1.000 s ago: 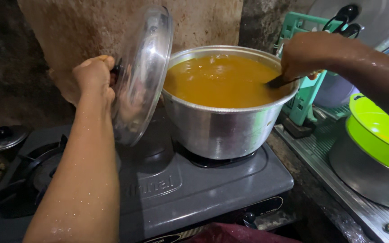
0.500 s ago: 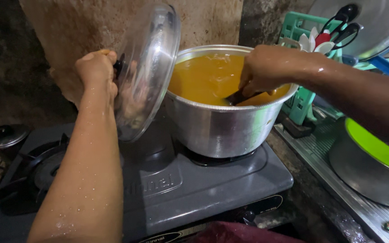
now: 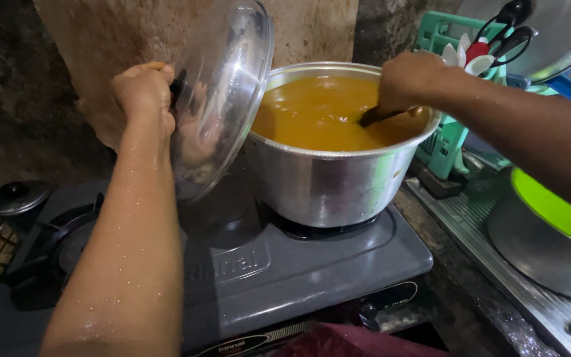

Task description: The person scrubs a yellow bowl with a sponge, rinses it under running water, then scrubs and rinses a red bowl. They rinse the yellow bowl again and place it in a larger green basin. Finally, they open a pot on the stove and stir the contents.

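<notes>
A large metal pot full of orange-yellow soup stands on the right burner of a grey gas stove. My left hand grips the black knob of a shiny metal lid, held upright and tilted just left of the pot's rim. My right hand is over the pot's right side, closed on the dark handle of a spoon that dips into the soup.
A small dark-knobbed lid sits at the far left beside the unused left burner. On the right are a green rack with scissors and utensils, and a metal bowl with a green cover on a ribbed metal tray.
My right hand has moved left from the pot's right rim to over the soup, and the spoon now dips deeper. The lid has stayed raised in my left hand.
</notes>
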